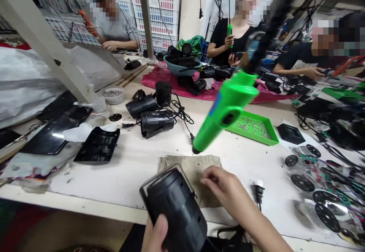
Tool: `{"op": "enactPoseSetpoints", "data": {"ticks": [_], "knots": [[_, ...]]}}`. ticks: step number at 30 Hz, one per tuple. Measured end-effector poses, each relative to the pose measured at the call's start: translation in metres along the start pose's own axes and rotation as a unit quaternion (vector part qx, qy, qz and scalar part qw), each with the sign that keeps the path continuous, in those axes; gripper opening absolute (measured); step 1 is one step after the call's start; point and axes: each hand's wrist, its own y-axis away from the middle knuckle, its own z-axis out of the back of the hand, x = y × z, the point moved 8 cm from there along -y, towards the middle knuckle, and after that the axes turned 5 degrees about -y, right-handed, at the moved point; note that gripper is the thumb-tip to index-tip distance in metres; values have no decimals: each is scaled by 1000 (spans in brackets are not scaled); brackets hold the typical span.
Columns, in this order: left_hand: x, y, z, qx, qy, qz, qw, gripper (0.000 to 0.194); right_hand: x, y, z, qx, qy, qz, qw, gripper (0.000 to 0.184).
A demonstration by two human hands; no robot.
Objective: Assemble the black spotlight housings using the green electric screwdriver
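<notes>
Workbench (85, 172), white-topped, crowded with black lamp parts (157, 122) | left hand (154, 233) grips black plastic casing (174, 210), tilted up off the bench edge, fingers hidden behind it | right hand (224, 189), fingers loosely together, just over cloth pad (189, 176), seemingly laid to cushion parts | green electric screwdriver (226, 109) hangs overhead, apparently kept within reach

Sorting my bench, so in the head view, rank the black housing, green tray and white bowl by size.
Black housing first, but its nearness to the camera makes that unsure against the green tray; white bowl smallest.
</notes>
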Motion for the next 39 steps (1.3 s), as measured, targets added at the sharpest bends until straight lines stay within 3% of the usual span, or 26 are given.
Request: {"op": "enactPoseSetpoints", "data": {"ticks": [4,8,11,14,18,21,29,39], "knots": [[-29,-15,-21,-28,60,-84,994,73,-28,24,21,-81,-17,-26,996,16],[-44,-31,-43,-31,53,-105,993,73,-42,45,30,-148,-35,-10,988,24],[-41,-36,-47,-51,37,-103,993,67,-30,58,38,-204,-66,37,976,15],[-36,-38,-49,-68,21,-97,993,69,-2,62,42,-233,-69,98,965,12],[-37,-39,-59,-70,9,-97,993,72,34,52,34,-229,-44,163,959,18],[-39,-39,-63,-72,2,-101,992,71,46,46,29,-225,-19,184,957,18],[-37,-40,-62,-77,-29,-138,987,70,60,46,21,-165,142,219,951,18],[-35,-42,-61,-86,-10,-124,988,76,60,42,18,-105,151,232,955,24]]}}
